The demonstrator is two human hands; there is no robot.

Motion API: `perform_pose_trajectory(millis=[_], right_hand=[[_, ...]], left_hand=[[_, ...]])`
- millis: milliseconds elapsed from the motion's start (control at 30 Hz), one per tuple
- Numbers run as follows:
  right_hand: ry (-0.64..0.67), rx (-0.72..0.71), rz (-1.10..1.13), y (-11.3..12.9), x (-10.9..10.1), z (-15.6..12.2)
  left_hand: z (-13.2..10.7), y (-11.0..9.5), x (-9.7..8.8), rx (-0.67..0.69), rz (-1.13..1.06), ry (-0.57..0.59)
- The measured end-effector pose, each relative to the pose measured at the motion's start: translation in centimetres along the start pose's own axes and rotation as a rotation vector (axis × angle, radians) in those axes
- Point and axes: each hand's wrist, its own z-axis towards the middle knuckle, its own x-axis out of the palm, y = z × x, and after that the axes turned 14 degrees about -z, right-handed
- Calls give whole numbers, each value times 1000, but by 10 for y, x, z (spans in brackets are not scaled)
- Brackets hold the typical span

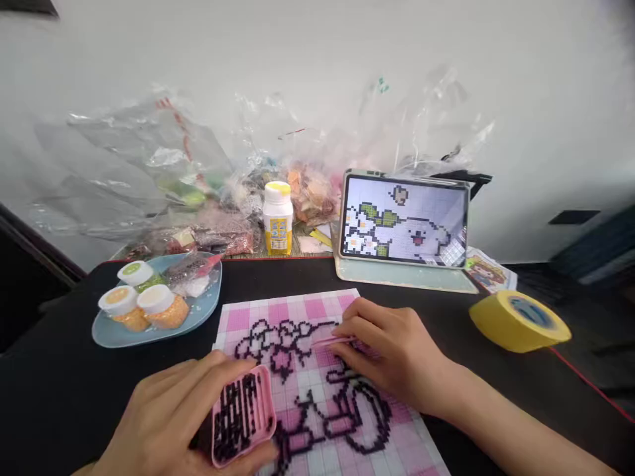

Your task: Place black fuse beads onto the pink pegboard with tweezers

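Note:
My left hand [171, 410] is closed around a small pink ridged bead tray [272, 403], tilted, with black beads [233, 413] lying in its grooves. Pink tweezers [328, 342] are pinched in the fingers of my right hand [381, 347], their tips pointing left over the board. Whether a bead sits in the tips is too small to tell. Beneath both hands lies a pink-and-white checked pegboard [407, 439], carrying outlines of black beads [370, 446] in flower-like and rounded shapes. My right hand hides part of the pattern's upper right.
A tablet [407, 221] behind the board displays a pixel pattern. On the left, a blue plate [106, 337] bears white-lidded bead jars [163, 307] and a bag of dark beads [191, 271]. A white-and-yellow bottle [278, 218], plastic bags [149, 158] and yellow tape [518, 320] surround the workspace.

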Motion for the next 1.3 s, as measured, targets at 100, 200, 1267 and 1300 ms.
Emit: perform_pose_trajectory(millis=[100, 200, 1267, 1300], right_hand=[[-2, 5, -6, 1, -2, -2], [3, 4, -6, 1, -2, -3], [-22, -29, 144, 14, -8, 1], [-17, -54, 161, 19, -9, 1]], left_hand=[[0, -1, -1, -2, -11, 12], [3, -2, -1, 7, -35, 8], [5, -3, 1, 17, -62, -7], [5, -3, 1, 15, -71, -6]])
